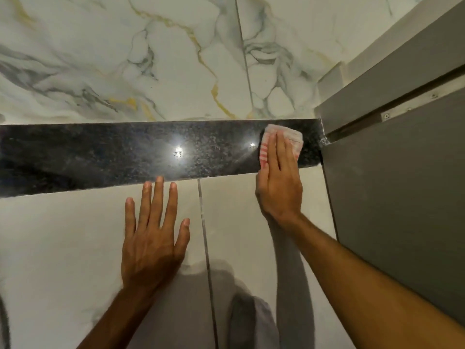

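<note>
A polished black granite strip (125, 154) runs across the view between white marble-look tiles. My right hand (279, 182) lies flat with straight fingers, pressing a folded red-and-white striped cloth (293, 137) onto the strip's right end. The cloth shows above and to the left of the fingers. My left hand (153, 235) is spread flat with straight fingers on the pale tile (63, 235) below the strip, its fingertips at the strip's lower edge.
Veined marble tiles (125, 59) with grey and gold lines fill the surface beyond the strip. A grey door and frame (397, 172) with a metal hinge plate stand at the right, right beside the cloth. A grout line (205, 235) runs between my hands.
</note>
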### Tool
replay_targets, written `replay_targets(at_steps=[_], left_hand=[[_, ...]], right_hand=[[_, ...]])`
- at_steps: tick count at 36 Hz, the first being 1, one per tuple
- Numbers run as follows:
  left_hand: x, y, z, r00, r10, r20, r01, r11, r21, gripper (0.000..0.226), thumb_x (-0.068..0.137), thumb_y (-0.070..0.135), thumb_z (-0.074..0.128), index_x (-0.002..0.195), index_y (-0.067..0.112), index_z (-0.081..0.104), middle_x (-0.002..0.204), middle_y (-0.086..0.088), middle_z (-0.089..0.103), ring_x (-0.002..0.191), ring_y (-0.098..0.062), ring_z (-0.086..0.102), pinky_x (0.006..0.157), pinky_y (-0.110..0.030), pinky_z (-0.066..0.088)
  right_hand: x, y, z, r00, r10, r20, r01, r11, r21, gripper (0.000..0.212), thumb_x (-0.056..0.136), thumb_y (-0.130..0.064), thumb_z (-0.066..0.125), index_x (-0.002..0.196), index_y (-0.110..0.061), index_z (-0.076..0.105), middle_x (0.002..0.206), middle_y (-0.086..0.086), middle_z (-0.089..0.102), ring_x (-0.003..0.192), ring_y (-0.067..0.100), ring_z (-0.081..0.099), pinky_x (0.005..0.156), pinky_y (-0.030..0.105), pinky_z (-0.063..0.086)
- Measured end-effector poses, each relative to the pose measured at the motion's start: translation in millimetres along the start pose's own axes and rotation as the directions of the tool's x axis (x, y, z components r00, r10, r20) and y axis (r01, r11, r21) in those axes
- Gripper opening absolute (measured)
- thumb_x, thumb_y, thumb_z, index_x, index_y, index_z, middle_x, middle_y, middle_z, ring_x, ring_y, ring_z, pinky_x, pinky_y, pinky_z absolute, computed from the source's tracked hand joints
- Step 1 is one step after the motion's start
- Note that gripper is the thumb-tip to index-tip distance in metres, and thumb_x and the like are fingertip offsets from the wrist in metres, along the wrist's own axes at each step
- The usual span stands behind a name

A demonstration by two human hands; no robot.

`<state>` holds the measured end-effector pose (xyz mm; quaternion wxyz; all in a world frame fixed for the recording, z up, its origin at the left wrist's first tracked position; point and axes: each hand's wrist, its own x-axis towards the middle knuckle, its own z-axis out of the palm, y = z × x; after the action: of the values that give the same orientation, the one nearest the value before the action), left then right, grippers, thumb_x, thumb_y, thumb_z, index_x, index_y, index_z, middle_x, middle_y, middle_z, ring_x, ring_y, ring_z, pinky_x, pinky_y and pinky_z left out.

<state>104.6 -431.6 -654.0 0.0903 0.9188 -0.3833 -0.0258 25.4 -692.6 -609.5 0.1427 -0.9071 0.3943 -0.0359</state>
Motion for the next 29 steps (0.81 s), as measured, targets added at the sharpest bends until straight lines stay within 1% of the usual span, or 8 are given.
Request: replay_targets(at_steps=[3,5,10,12,17,22,26,29], left_hand=[[-1.6,-1.0,5.2,0.999,0.002,-0.044,-0.001,1.0,0.013,0.075,0.109,0.046,0.031,0.174,0.009,0.022,0.183,-0.018,0.013,0.171,-0.037,0.008,0.139,-0.054,-0.005],[-0.5,-1.8,6.7,0.998,0.006,-0.06,-0.004,1.0,0.019,0.075,0.109,0.046,0.032,0.174,0.01,0.022,0.184,-0.016,0.012,0.171,-0.035,0.008,0.139,-0.055,-0.004],[0.3,-1.1,3.4,0.999,-0.007,-0.031,0.008,1.0,0.018,0.075,0.107,0.045,0.033,0.174,0.011,0.022,0.184,-0.015,0.012,0.171,-0.035,0.009,0.138,-0.055,-0.003],[0.8,-0.7,0.5,1.0,-0.013,-0.012,0.013,1.0,0.005,0.077,0.106,0.045,0.034,0.174,0.011,0.023,0.185,-0.014,0.012,0.171,-0.034,0.01,0.138,-0.054,-0.003],[1.3,-0.2,-3.3,0.999,-0.016,0.033,0.017,1.0,-0.01,0.076,0.107,0.047,0.031,0.174,0.011,0.023,0.185,-0.013,0.01,0.171,-0.033,0.009,0.138,-0.054,-0.004],[1.4,0.5,-4.2,1.0,-0.001,0.009,0.001,1.0,-0.028,0.076,0.108,0.047,0.032,0.173,0.009,0.024,0.183,-0.018,0.013,0.17,-0.037,0.011,0.136,-0.06,0.001],[0.9,-1.1,-0.8,0.999,-0.017,0.04,0.018,0.999,-0.035,0.078,0.107,0.049,0.032,0.174,0.011,0.021,0.184,-0.017,0.011,0.171,-0.035,0.006,0.135,-0.065,0.006],[0.8,-0.9,-1.5,1.0,-0.013,0.012,0.013,0.999,-0.03,0.076,0.108,0.047,0.033,0.174,0.01,0.023,0.184,-0.017,0.012,0.171,-0.037,0.011,0.136,-0.062,0.003]], right_hand=[[57.4,-11.1,-0.4,0.985,0.168,-0.046,-0.17,0.985,-0.039,0.066,0.118,-0.023,0.034,0.176,-0.01,0.006,0.186,0.008,0.006,0.174,0.027,0.004,0.143,0.046,0.012],[81.3,-26.5,1.7,0.986,0.164,0.005,-0.163,0.985,-0.057,0.063,0.12,-0.027,0.029,0.176,-0.012,0.005,0.187,0.007,0.002,0.174,0.026,0.001,0.143,0.046,0.005],[41.7,-54.5,13.6,0.971,-0.224,0.085,0.222,0.974,0.034,0.061,0.118,-0.029,0.03,0.176,-0.021,0.014,0.186,-0.001,0.009,0.174,0.021,0.003,0.144,0.046,0.003],[1.8,-45.0,14.4,0.96,-0.264,0.094,0.262,0.964,0.04,0.065,0.114,-0.03,0.029,0.176,-0.025,0.015,0.186,-0.006,0.009,0.174,0.017,0.002,0.144,0.046,0.011],[-45.0,2.8,9.9,0.999,-0.047,-0.005,0.047,0.999,0.02,0.069,0.109,-0.029,0.034,0.176,-0.024,0.02,0.185,-0.004,0.017,0.173,0.018,0.011,0.139,0.049,0.03],[31.4,0.8,6.7,0.974,0.21,-0.083,-0.211,0.977,-0.007,0.063,0.12,-0.03,0.032,0.176,-0.014,0.01,0.186,0.005,0.01,0.174,0.027,0.007,0.142,0.05,0.018],[56.1,-28.9,18.4,1.0,0.028,-0.002,-0.029,0.999,-0.04,0.064,0.119,-0.025,0.03,0.177,-0.016,0.005,0.187,0.004,0.001,0.174,0.024,-0.001,0.143,0.047,0.004],[16.1,-37.1,24.7,0.987,-0.16,0.02,0.16,0.987,0.002,0.067,0.116,-0.024,0.036,0.177,-0.02,0.007,0.187,0.0,0.002,0.174,0.019,-0.001,0.144,0.047,0.006]])
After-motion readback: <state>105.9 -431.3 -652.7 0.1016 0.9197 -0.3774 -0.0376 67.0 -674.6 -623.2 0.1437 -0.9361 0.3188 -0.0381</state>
